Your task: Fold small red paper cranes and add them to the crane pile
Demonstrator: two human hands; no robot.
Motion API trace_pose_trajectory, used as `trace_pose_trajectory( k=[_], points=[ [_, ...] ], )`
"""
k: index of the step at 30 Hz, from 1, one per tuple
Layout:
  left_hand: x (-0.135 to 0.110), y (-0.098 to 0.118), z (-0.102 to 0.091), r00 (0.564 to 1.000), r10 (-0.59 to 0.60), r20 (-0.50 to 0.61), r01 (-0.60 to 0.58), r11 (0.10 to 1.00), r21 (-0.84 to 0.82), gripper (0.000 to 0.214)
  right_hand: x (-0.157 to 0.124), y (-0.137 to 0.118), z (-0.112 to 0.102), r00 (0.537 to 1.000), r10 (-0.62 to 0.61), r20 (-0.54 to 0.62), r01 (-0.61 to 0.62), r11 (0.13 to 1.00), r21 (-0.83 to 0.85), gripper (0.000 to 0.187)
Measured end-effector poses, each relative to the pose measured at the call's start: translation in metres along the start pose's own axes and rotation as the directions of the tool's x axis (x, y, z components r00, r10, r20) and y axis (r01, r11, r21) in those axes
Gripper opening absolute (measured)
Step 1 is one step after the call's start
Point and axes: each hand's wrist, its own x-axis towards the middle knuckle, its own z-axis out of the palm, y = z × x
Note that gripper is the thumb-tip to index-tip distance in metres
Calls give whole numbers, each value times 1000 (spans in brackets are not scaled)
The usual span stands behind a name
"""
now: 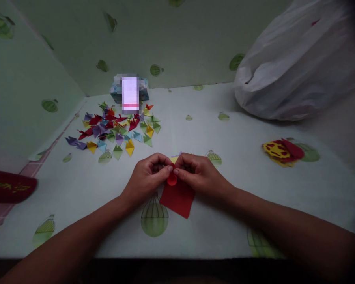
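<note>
Between the thumbs and fingers of both hands is a small red piece of paper, with a rounded lower end hanging below the fingertips. My left hand pinches it from the left, and my right hand from the right; the fingertips nearly meet. Under them a square red sheet of paper lies flat on the table. Just behind the fingers, a bit of yellow paper shows, mostly hidden by the hands.
Many folded paper pieces in mixed colours lie at the back left, before a blurred lit screen and a box. A white plastic bag stands at the back right. Yellow and red paper cut-outs lie right; a red object left.
</note>
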Motion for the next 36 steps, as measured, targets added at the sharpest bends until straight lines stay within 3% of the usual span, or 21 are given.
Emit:
trace_pose_trajectory(
  k=[9, 14, 26, 36],
  points=[
    [-1, -1, -1, 1000, -8, 23, 9, 998, -60, 14, 0, 1, -2, 983, 138, 121, -173, 920, 351, 22],
    [-1, -2, -1, 999, -16, 43, 20, 995, -94, 16, 2, 4, -1, 974, 160, 162, -216, 869, 445, 24],
    [-1, 0, 0, 1000, 11, 15, -10, 1000, -22, 14, 2, 4, -1, 973, 160, 166, -215, 892, 397, 21],
    [-1, -2, -1, 999, 19, 45, -19, 1000, 1, 16, 2, -1, -3, 998, 48, 36, -52, 992, 117, 15]
  ],
)
